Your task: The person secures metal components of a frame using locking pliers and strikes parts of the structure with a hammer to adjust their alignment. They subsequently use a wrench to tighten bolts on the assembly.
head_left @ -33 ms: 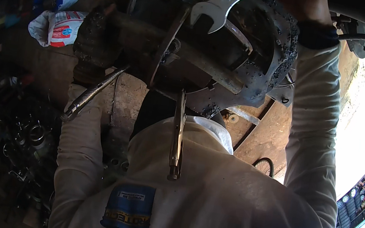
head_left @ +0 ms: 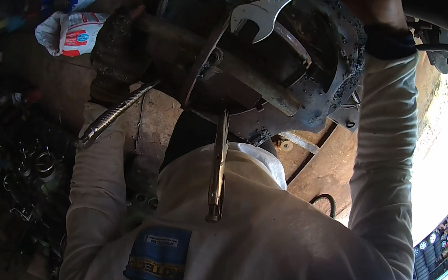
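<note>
At the top, my right hand (head_left: 377, 6) is closed by the handle of an open-end wrench (head_left: 265, 11); the grip itself is partly cut off by the upper edge. The wrench jaw hangs over a dark, greasy metal assembly (head_left: 313, 95) with a round plate and a thick bar (head_left: 192, 41). My left hand (head_left: 119, 44), in a dark, dirty glove, is closed at the left end of that bar; what it grips is lost in shadow. Locking pliers (head_left: 218, 168) stick out from the assembly's lower edge. A knurled metal handle (head_left: 116, 114) crosses above my left forearm.
A white and red plastic bag (head_left: 73, 34) lies at the left on the brown floor (head_left: 332, 180). Metal parts (head_left: 44, 164) are heaped at the lower left. A black hose loop (head_left: 326, 202) is on the floor, right of centre. Bright daylight enters from the right.
The wrench jaw has shifted slightly left and down, and my right hand has moved a little with it. My left hand, the pliers and the assembly look the same.
</note>
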{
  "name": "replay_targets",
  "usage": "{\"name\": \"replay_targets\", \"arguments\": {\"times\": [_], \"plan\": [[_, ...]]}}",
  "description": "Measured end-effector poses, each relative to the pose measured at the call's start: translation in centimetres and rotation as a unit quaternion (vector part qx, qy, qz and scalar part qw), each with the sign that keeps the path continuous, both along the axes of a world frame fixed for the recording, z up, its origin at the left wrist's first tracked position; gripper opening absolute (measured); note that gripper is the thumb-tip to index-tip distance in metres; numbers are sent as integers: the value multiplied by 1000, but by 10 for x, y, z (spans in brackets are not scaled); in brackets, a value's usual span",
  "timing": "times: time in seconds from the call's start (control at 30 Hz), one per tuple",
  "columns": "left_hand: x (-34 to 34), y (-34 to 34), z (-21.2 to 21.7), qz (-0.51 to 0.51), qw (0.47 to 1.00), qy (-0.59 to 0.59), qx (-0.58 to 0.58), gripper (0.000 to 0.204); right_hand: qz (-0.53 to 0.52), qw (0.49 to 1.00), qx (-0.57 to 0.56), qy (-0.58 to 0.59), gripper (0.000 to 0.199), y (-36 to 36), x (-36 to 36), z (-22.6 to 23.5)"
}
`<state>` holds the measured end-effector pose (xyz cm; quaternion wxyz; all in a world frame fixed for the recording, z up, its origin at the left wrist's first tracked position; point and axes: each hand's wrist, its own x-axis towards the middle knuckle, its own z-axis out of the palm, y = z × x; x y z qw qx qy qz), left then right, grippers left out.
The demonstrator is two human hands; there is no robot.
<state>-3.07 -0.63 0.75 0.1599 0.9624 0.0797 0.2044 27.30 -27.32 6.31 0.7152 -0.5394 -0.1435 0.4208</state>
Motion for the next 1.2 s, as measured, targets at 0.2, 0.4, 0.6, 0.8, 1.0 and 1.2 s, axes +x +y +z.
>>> {"name": "replay_targets", "arguments": {"times": [0.2, 0.4, 0.6, 0.8, 1.0, 1.2], "plan": [[-6, 7, -9, -7, 997, 23, -76, 47, -82, 969, 228, 42, 29, -9, 46, -34], [0, 4, -2, -13, 998, 32, -44, 50, 15, 999, -28, -25, 31, 6, 8, -24], [-14, 14, -17, 29, 992, 56, -105, 50, 192, 974, 65, 104, 35, 29, -13, -46], [-20, 31, -37, 62, 988, 73, -123, 49, 223, 973, 41, 47, 40, 44, -5, -43], [-19, 35, -43, 35, 994, 100, -14, 25, 361, 932, 10, 0, 47, 98, 5, -46], [-12, 24, -31, 34, 996, 69, -55, 30, 369, 929, 11, -16, 40, 127, -8, -48]]}}
